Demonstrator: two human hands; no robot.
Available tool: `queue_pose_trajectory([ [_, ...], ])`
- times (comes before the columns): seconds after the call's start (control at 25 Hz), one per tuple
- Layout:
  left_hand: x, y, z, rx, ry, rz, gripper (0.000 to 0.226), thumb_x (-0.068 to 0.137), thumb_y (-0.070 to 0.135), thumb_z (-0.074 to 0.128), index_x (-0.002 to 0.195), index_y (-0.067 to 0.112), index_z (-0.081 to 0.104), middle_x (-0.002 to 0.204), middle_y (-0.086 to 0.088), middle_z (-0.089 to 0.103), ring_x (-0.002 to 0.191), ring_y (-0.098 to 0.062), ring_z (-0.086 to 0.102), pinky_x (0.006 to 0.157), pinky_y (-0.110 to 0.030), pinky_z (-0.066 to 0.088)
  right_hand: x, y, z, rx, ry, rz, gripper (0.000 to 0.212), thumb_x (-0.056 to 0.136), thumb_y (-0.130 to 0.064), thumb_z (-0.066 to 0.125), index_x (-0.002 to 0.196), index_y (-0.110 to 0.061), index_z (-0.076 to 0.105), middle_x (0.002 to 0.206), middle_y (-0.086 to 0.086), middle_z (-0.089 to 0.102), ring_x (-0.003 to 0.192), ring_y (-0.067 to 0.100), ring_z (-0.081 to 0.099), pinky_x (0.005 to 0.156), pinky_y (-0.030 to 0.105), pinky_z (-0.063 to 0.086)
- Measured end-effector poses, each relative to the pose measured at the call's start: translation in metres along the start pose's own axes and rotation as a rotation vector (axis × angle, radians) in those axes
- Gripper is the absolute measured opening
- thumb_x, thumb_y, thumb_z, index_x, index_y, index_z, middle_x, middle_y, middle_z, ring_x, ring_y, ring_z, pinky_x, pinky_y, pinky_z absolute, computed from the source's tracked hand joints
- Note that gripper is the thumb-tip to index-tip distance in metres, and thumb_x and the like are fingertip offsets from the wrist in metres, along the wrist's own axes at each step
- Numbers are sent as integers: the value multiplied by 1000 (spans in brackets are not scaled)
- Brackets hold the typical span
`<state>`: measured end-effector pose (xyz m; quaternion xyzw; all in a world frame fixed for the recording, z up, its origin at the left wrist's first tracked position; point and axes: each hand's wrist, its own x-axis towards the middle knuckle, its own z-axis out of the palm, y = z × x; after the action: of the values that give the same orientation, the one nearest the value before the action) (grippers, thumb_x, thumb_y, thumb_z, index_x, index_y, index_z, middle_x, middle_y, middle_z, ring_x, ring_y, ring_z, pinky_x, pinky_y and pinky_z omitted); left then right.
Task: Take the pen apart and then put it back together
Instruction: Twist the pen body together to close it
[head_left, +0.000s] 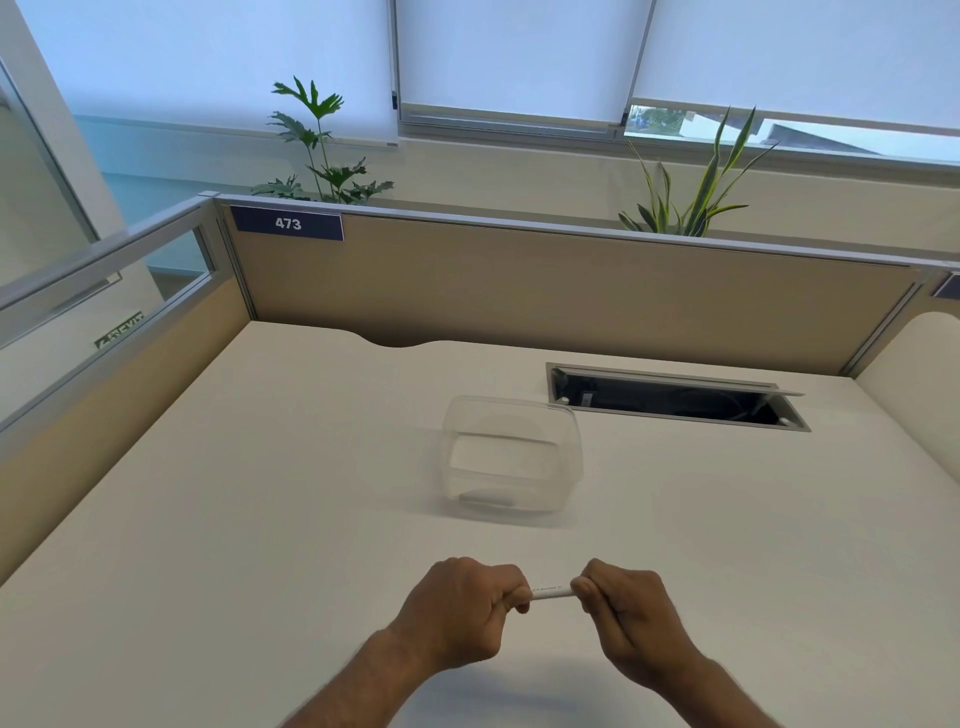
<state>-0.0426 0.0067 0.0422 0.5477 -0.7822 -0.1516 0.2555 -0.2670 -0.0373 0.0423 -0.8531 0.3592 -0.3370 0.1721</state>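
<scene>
Pen (552, 592) held level above near edge of counter (260, 493), between both fists. Left hand (467, 608) fingers clamped on one end, right hand (618, 608) fingers on other. Pen looks whole: probably first step, taking apart. Next move needs opposite twist or pull. Clear container (511, 457) mid-counter, apart.

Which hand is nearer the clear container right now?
Right, narrowly. The right hand grips the pen almost straight below the clear container's right edge in the head view; the left hand holds the pen's other end, below the container's left edge.
</scene>
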Motion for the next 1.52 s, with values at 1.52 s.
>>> queue_pose_trajectory([
  [1.52,12,2,-14,89,354,137,12,68,26,82,76,23,74,61,7,70,52,-16,55,44,-26,45,11,-23,11,453,1,445,46,95,-30,47,50,-20,42,42,-5,42,42,8,36,46,21,31],
])
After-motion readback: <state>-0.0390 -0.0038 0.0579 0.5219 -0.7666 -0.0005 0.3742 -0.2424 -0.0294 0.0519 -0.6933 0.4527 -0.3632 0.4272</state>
